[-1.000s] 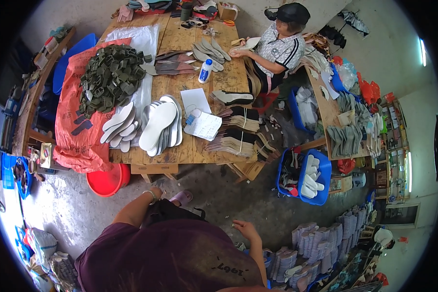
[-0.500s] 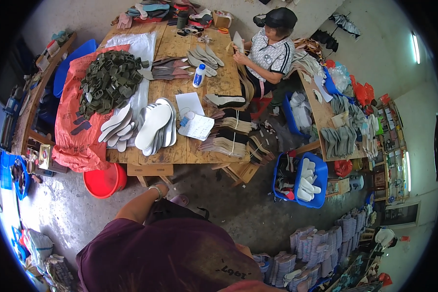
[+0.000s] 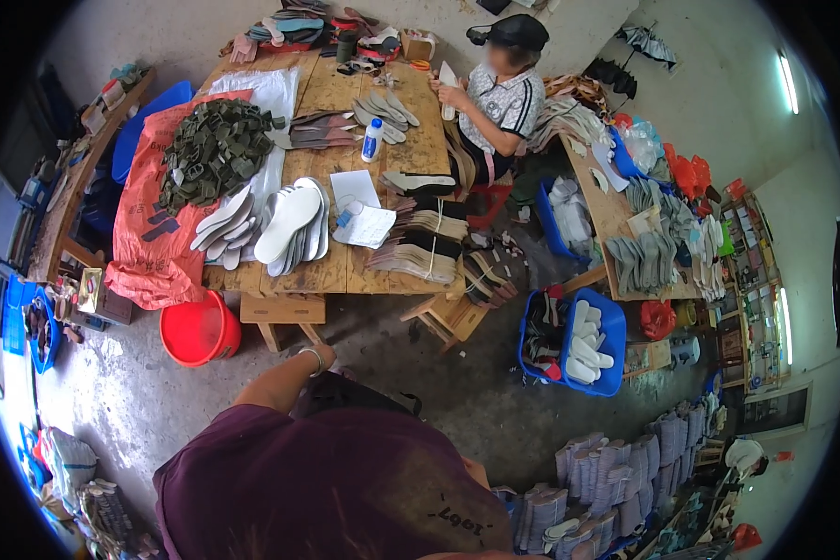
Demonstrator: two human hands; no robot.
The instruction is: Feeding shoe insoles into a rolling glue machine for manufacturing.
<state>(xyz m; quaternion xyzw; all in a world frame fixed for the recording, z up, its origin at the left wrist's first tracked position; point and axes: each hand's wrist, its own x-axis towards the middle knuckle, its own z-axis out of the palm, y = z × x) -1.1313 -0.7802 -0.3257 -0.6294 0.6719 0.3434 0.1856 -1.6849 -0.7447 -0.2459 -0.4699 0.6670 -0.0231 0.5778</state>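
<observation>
My left hand hangs low in front of my dark red shirt, with a bracelet at its wrist. It is nearest to a small wooden stool at the table's front edge and appears apart from it. Its fingers are too small and partly hidden to read. Of my right arm only a small patch of skin shows beside the shirt; the hand cannot be made out. On the wooden table lie white insoles, bundled dark and beige insoles, and a heap of dark green pieces.
Across the table a co-worker holds a pale insole. A white bottle with a blue cap and papers rest on the table. A red bucket, another stool, blue baskets and stacked grey insoles stand on the floor.
The view has shifted slightly, and the table's front edge sits a little higher. My left hand appears slightly farther right. The co-worker's head has turned, and the insole they hold has shifted.
</observation>
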